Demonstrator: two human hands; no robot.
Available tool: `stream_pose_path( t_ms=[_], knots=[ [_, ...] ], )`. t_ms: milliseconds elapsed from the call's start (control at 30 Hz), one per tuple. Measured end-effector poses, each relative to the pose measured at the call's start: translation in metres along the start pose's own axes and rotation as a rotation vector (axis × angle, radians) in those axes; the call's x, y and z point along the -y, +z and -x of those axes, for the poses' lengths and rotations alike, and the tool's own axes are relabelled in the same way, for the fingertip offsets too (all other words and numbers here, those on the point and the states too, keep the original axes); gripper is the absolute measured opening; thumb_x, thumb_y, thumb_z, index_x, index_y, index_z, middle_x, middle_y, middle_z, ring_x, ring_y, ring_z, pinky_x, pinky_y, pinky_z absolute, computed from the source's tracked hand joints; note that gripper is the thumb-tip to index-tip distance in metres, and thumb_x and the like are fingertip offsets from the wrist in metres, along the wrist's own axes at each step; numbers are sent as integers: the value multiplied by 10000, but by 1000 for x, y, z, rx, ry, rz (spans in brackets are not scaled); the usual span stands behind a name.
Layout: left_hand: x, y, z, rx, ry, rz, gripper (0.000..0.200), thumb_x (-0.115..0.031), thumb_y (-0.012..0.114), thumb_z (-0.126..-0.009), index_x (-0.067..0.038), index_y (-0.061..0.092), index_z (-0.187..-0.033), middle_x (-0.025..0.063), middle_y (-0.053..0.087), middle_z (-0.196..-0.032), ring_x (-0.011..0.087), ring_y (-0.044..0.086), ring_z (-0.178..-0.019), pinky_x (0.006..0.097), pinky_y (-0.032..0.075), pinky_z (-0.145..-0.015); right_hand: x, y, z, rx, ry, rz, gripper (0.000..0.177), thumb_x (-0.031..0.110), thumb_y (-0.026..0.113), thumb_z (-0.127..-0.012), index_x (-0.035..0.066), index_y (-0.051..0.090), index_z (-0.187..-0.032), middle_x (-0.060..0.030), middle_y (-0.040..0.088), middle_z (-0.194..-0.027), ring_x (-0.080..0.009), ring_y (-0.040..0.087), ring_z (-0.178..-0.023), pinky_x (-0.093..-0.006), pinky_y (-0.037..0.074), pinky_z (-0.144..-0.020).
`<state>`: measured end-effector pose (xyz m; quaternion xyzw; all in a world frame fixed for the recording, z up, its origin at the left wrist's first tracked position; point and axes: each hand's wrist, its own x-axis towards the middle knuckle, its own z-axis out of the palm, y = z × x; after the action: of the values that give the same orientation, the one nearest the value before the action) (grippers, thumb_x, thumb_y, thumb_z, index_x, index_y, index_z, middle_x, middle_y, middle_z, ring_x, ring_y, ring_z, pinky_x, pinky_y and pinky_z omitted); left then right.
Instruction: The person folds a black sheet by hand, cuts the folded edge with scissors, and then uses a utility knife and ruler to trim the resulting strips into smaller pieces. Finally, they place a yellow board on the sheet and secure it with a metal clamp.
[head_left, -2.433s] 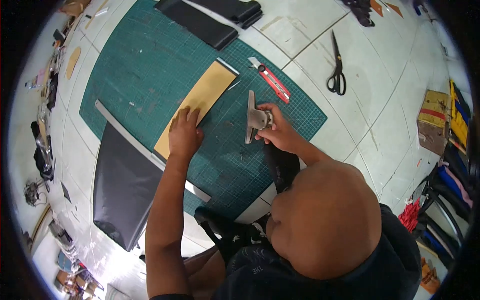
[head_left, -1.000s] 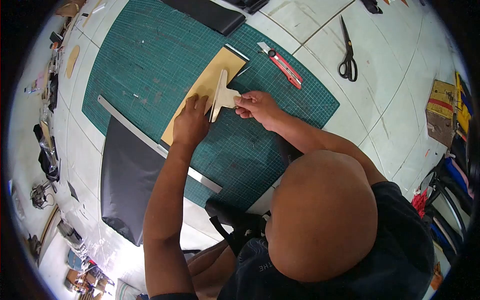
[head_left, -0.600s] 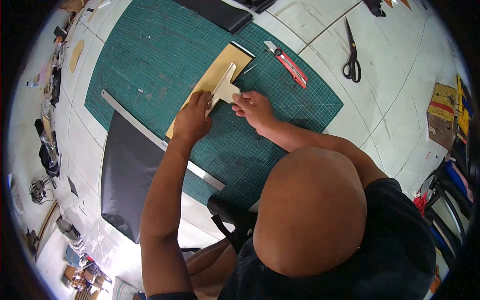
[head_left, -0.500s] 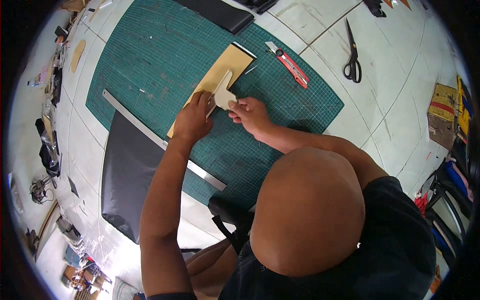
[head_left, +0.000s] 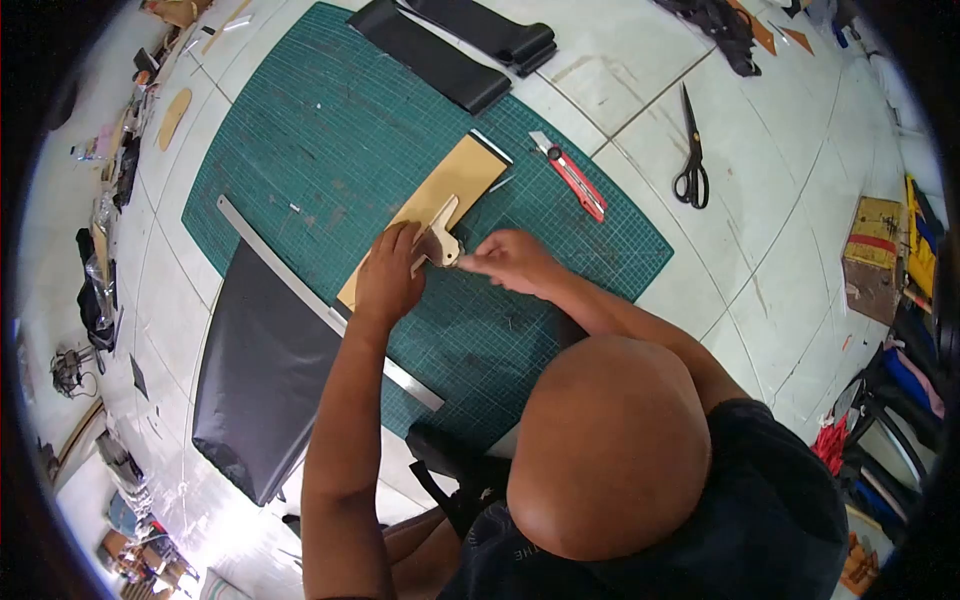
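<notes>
A tan rectangular board lies slantwise on the green cutting mat, with black material and a white strip at its upper end. My left hand rests on the board's lower part, its fingers closed on a cream-coloured shaped piece that has a small hole. My right hand is just right of this piece, fingers drawn together and fingertips at its edge. What they pinch, if anything, is too small to tell. A red utility knife with its blade out lies to the upper right.
A metal ruler crosses the mat's lower left edge and overlaps black sheet material. Black strips lie at the top. Black scissors are on the tiled floor at right. A worn box stands far right.
The cream piece has turned and now shows its hole. My right fingertips have shifted from its face to its edge. The whole view has moved slightly, showing more of the black strips.
</notes>
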<state>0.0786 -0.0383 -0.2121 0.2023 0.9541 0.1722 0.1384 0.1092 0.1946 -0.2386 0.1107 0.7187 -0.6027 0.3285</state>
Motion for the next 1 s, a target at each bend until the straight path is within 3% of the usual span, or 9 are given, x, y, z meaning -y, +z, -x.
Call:
stream_pose_path(
  t_ms=[100,200,333,433,733,833,1000],
  knots=[
    [9,3,23,-192,-47,-9,749,-166,761,-735,-80,428,-1400,173,455,-1420,339,441,-1333,498,352,-1128,-3,-38,-3,-214,-140,185,438,335,763,-860,-25,637,-1075,-154,688,-911,-246,674,-781,-375,548,-707],
    [29,5,48,-158,-283,-96,883,-268,815,-721,-84,368,-1460,189,427,-1451,342,392,-1375,547,241,-1174,9,-67,-17,-373,-297,326,435,286,748,-864,-8,613,-1154,-198,649,-1044,-290,658,-935,-408,527,-821],
    [39,-11,66,4,-384,-7,1022,-349,847,-695,-92,286,-1510,190,424,-1456,341,377,-1389,547,190,-1197,17,-80,-58,-486,-552,575,587,285,737,-858,-6,523,-1320,-250,555,-1236,-392,547,-1142,-457,434,-996],
    [43,-8,69,-32,-364,8,1049,-299,862,-684,-73,267,-1517,204,450,-1427,379,393,-1363,531,224,-1192,32,-81,-70,-415,-431,622,590,364,716,-874,-24,565,-1292,-233,609,-1156,-362,589,-1085,-439,483,-929],
    [54,-9,77,-79,-332,140,1057,-315,850,-681,-70,258,-1522,217,516,-1343,378,464,-1292,474,273,-1186,29,-73,-68,-444,-465,707,539,388,701,-893,-23,617,-1232,-211,623,-1097,-316,622,-1001,-405,512,-859],
    [72,-12,88,-171,-383,306,1068,-320,866,-654,-62,285,-1512,226,513,-1356,375,452,-1310,485,260,-1192,24,-74,-71,-461,-473,726,556,439,695,-897,33,615,-1269,-145,612,-1085,-221,637,-862,-333,531,-782],
    [69,-10,113,-168,-397,188,1043,-312,875,-632,-58,339,-1490,219,508,-1371,378,451,-1310,488,291,-1163,23,-74,-73,-466,-437,760,549,442,695,-895,37,621,-1259,-148,605,-1074,-225,625,-881,-340,520,-801]
  ],
)
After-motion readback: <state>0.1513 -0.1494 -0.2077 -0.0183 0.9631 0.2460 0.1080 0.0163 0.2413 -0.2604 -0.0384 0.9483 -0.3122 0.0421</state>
